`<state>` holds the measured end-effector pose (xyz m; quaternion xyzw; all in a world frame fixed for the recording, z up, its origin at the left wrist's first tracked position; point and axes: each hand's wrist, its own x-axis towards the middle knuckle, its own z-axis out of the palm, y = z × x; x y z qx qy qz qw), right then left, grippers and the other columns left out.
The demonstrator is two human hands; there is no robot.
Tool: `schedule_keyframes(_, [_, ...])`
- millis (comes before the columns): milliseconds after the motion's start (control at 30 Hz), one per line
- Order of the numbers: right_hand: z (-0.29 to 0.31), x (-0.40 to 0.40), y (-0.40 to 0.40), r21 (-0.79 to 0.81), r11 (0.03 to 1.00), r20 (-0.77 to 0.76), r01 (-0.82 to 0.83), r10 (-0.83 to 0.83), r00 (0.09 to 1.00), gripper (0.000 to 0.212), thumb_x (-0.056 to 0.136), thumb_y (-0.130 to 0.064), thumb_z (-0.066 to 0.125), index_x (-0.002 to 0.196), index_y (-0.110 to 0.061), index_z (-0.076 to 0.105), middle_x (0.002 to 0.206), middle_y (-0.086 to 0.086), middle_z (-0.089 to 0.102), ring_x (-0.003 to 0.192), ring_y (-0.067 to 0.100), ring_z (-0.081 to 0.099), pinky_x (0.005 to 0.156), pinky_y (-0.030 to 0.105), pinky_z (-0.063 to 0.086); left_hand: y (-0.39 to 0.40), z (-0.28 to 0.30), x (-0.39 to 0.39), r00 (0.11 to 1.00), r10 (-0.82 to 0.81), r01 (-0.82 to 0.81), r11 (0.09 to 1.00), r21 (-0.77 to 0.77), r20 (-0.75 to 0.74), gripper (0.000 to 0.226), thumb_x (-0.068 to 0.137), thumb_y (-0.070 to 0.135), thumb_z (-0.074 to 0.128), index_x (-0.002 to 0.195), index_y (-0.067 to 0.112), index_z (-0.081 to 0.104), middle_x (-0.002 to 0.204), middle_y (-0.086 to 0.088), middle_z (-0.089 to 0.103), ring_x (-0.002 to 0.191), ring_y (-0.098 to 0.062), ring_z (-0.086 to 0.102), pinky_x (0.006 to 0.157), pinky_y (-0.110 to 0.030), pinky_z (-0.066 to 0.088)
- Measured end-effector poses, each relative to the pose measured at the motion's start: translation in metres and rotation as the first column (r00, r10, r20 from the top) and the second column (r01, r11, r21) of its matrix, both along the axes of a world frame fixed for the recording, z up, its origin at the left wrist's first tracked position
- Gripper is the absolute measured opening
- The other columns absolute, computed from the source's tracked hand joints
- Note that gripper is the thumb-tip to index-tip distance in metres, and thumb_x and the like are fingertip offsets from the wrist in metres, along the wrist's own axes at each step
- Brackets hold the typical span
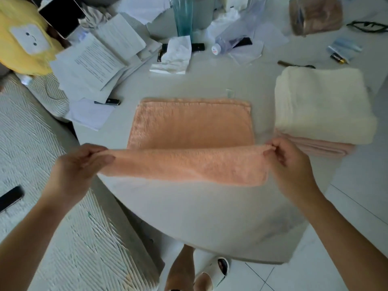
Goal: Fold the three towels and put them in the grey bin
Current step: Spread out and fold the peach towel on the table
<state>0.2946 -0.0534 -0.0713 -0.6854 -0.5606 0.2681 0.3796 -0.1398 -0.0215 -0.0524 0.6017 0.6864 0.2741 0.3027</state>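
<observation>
An orange towel (192, 122) lies spread on the white table (199, 217). Its near edge is lifted off the table and curls over. My left hand (84, 164) pinches the near left corner and my right hand (287, 162) pinches the near right corner. To the right, a folded cream towel (321, 103) sits on top of a folded pale pink towel (323, 147). No grey bin is in view.
Papers (94, 59), a pen (109, 101), crumpled tissue (174, 55), a plastic bottle (228, 44), a battery (338, 58) and glasses (367, 26) clutter the far side of the table. A textured white cushion (52, 206) with a phone (10, 198) lies at left.
</observation>
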Motion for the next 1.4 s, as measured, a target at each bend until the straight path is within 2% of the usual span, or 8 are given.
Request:
schedule_keyframes(300, [-0.009,-0.037,0.168,-0.079,0.985,0.465,0.154,-0.100,0.880,0.018,0.093,-0.006,0.044,0.106,-0.008,0.056,0.096,0.019,0.068,0.090,0.039,0.063,0.071,0.038,0.042,0.183,-0.042,0.037,0.999,0.037,-0.038,0.999,0.034,0.006,0.014,0.092,0.027,0.060,0.081,0.030,0.066,0.075,0.013,0.066,0.065,0.012,0.057,0.055,-0.003,0.038])
schedule_keyframes(433, [-0.027,-0.023,0.193,-0.230,0.921,0.556,0.313,-0.140,0.819,0.023,0.094,-0.009,0.044,0.112,-0.010,0.056,0.105,0.022,0.068,0.099,0.043,0.062,0.079,0.042,0.048,0.218,-0.071,0.046,0.997,-0.005,0.004,1.000,-0.011,-0.080,0.012,0.096,0.022,0.059,0.097,0.018,0.069,0.086,0.004,0.066,0.078,-0.010,0.057,0.066,-0.014,0.040])
schedule_keyframes(567, [-0.047,-0.020,0.193,-0.246,0.902,0.587,0.354,-0.152,0.795,0.026,0.093,-0.007,0.043,0.113,-0.010,0.059,0.105,0.021,0.068,0.106,0.041,0.060,0.086,0.042,0.048,0.229,-0.083,0.051,0.989,-0.046,0.054,0.997,0.049,-0.138,0.008,0.096,0.021,0.061,0.093,0.022,0.069,0.076,0.017,0.062,0.068,0.002,0.056,0.061,0.000,0.036])
schedule_keyframes(767, [-0.048,-0.022,0.191,-0.218,0.880,0.454,0.422,-0.291,0.842,0.024,0.097,-0.015,0.046,0.119,-0.013,0.057,0.112,0.016,0.065,0.106,0.037,0.060,0.092,0.044,0.049,0.221,-0.082,0.062,0.944,-0.038,0.079,0.990,0.113,-0.328,0.024,0.094,0.010,0.056,0.115,0.010,0.068,0.112,-0.018,0.063,0.099,-0.040,0.060,0.082,-0.045,0.047])
schedule_keyframes(900, [-0.041,-0.074,0.175,-0.033,0.997,0.557,0.075,-0.044,0.829,0.047,0.087,-0.017,0.053,0.134,-0.008,0.053,0.136,0.017,0.055,0.128,0.037,0.049,0.107,0.047,0.038,0.191,-0.069,0.093,0.911,-0.225,0.343,0.879,0.332,-0.345,0.045,0.090,0.010,0.053,0.135,0.012,0.057,0.139,-0.016,0.051,0.127,-0.033,0.048,0.104,-0.048,0.036])
schedule_keyframes(1033, [-0.062,-0.125,0.134,-0.298,0.888,0.598,-0.352,0.461,0.656,0.064,0.098,-0.036,0.036,0.156,-0.010,0.029,0.165,0.011,0.022,0.152,0.030,0.017,0.120,0.050,0.019,0.154,-0.087,0.115,0.643,-0.579,0.633,0.770,-0.079,-0.502,0.069,0.099,0.054,0.027,0.160,0.023,0.021,0.169,-0.008,0.008,0.155,-0.031,0.005,0.121,-0.059,0.013])
schedule_keyframes(1267, [-0.059,-0.050,0.102,-0.516,0.837,0.694,0.180,0.286,0.661,0.076,0.101,-0.045,0.021,0.157,-0.005,-0.011,0.167,0.015,-0.012,0.153,0.032,-0.011,0.122,0.055,0.003,0.165,-0.101,0.069,0.483,-0.680,0.631,0.707,-0.320,-0.551,0.130,0.058,0.104,0.028,0.153,0.034,-0.028,0.161,0.002,-0.036,0.147,-0.026,-0.035,0.119,-0.064,-0.007])
schedule_keyframes(1400, [-0.046,-0.091,0.109,-0.406,0.913,0.652,-0.021,0.306,0.694,0.078,0.094,-0.040,0.026,0.157,-0.005,-0.003,0.166,0.016,-0.013,0.152,0.033,-0.016,0.121,0.053,-0.007,0.161,-0.087,0.082,0.474,-0.718,0.665,0.671,-0.328,-0.509,0.128,0.060,0.099,0.035,0.151,0.037,-0.030,0.159,0.000,-0.041,0.146,-0.024,-0.038,0.117,-0.059,-0.015])
